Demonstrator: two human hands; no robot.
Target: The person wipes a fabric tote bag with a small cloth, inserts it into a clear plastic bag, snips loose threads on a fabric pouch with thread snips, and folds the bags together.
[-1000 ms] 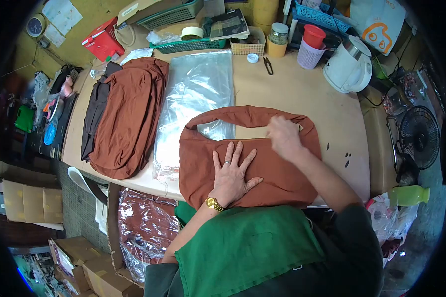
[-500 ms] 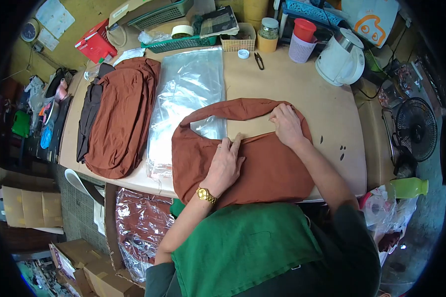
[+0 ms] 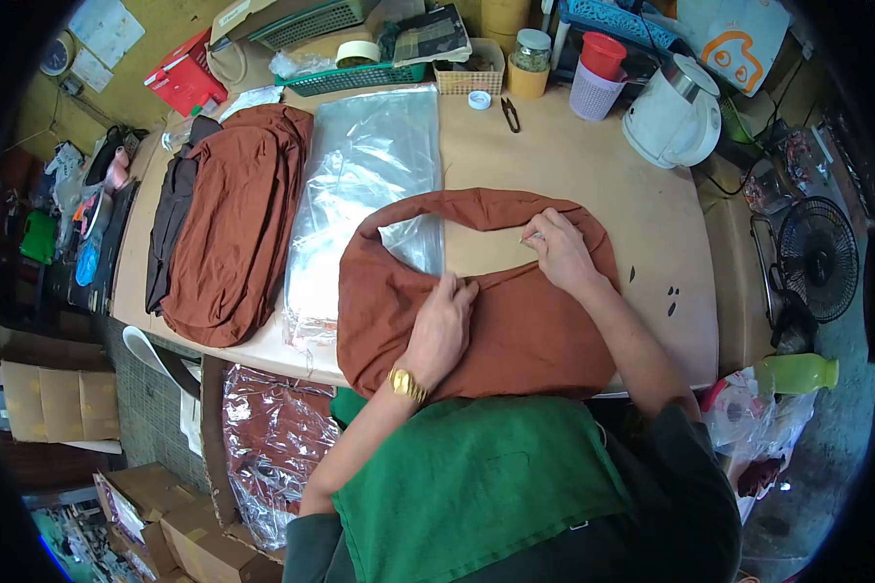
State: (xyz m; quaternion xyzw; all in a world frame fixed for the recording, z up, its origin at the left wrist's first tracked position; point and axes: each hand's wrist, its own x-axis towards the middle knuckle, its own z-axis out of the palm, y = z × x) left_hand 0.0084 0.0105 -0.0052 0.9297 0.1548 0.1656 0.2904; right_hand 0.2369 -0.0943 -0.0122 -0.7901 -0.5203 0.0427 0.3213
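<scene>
A reddish-brown fabric shoulder bag point(image 3: 540, 335) lies flat on the table in front of me, its wide strap point(image 3: 476, 206) looped away from me. At the middle of the bag's opening edge, my left hand point(image 3: 441, 325) is closed with its fingers curled on the fabric. My right hand point(image 3: 561, 251) is pinched at the right end of the opening, where the strap meets the body. A small pale bit shows at its fingertips, too small to name. A gold watch point(image 3: 407, 386) is on my left wrist.
Left of the bag lie clear plastic bags point(image 3: 360, 185) and a stack of brown bags point(image 3: 228, 233). Small black snips point(image 3: 509, 116), a white lid point(image 3: 478, 100) and a kettle point(image 3: 671, 117) stand farther back. An open carton point(image 3: 216, 457) holds plastic-wrapped brown goods below the table edge.
My left hand's extended fingers have curled in at the opening edge. My right hand has shifted slightly left and toward me, off the strap to the opening's corner.
</scene>
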